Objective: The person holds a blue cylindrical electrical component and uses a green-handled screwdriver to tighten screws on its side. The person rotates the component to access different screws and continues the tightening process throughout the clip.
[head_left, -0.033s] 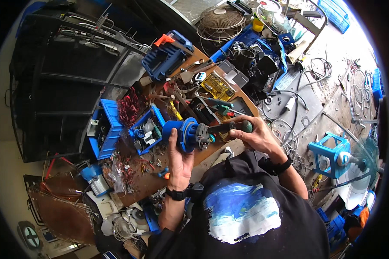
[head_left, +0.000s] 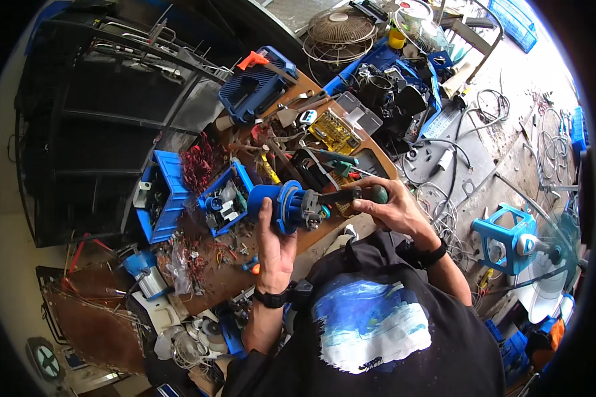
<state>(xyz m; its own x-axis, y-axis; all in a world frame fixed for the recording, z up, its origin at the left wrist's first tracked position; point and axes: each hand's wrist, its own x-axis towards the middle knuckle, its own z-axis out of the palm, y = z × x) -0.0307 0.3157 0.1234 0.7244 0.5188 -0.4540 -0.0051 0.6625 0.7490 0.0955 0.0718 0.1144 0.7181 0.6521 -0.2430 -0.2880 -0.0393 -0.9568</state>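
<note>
The left hand (head_left: 275,246) grips a blue motor housing (head_left: 281,202) from below, fingers wrapped round its body, and holds it above the near edge of the bench (head_left: 228,281). The housing sits near the centre of the view, its axis running roughly from 9 to 3 o'clock. The right hand (head_left: 394,210) is closed on a screwdriver (head_left: 354,196) with a dark green handle. The shaft points toward 9 o'clock, and the tip meets the grey end of the housing.

Both wrists carry black bands. A black shirt with a blue and white print (head_left: 371,324) fills the view at 6 o'clock.

At 9 o'clock from the housing, just beside it, stands an open blue parts box (head_left: 224,198). A second blue bin (head_left: 160,197) lies farther out at 9 o'clock. At 12 o'clock from the hands lies a yellow bit set (head_left: 334,132). A blue case (head_left: 255,86) with an orange clamp on top lies at 11 o'clock. A wire fan guard (head_left: 341,30) lies at the 12 o'clock rim. A blue fan base (head_left: 506,238) stands on the floor at 3 o'clock, well apart from the bench.
</note>
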